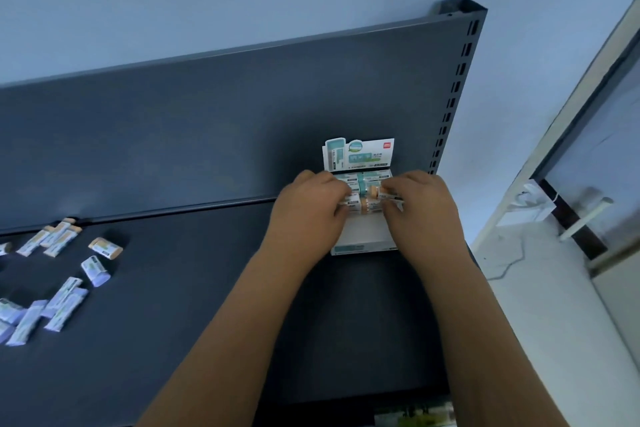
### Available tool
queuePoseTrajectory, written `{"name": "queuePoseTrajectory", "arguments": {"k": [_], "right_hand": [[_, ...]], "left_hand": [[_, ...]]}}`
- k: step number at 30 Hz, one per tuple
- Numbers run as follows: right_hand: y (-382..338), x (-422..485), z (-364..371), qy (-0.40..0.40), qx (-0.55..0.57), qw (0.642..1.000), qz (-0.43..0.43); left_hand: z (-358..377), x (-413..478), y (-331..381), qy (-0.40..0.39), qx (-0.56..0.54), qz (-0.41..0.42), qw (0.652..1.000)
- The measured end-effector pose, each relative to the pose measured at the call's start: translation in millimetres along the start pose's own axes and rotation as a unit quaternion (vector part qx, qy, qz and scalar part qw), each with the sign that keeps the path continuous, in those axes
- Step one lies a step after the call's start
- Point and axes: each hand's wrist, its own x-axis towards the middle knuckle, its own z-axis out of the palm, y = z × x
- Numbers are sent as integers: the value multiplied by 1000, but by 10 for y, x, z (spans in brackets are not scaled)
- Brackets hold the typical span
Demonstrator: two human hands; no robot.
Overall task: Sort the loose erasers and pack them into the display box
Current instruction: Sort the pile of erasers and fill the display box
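A white display box [363,236] with an upright printed lid flap [360,154] stands on the dark shelf near its right end. Wrapped erasers [369,196] lie in rows inside it, some with orange ends, some teal. My left hand [308,208] and my right hand [422,204] are both over the box, fingers curled on the erasers from either side. Their fingertips are partly hidden. Several loose erasers [62,302] lie scattered on the shelf at the far left, and an orange-ended one [105,248] sits apart from them.
The dark shelf [207,288] has a back panel [242,114] and a slotted upright post [457,80] at the right. Beyond the shelf's right edge are a pale floor with a cable and a glass door frame [571,184].
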Motion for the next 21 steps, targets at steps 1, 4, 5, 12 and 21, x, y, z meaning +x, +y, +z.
{"name": "queuePoseTrajectory", "arguments": {"k": [1,4,5,12,21], "right_hand": [[11,28,16,-3,-2,1000,1],[31,100,59,-19,-14,1000,-6],[32,113,74,-23,-18,1000,-8],[27,183,174,-35,-32,999,-14],[10,192,216,-36,-35,999,-19]], "left_hand": [[38,31,-14,-6,5,1,1000],[103,105,-50,-13,27,10,999],[114,127,-62,-14,39,18,999],[198,223,-121,-31,52,48,997],[345,148,-174,13,16,45,999]]}}
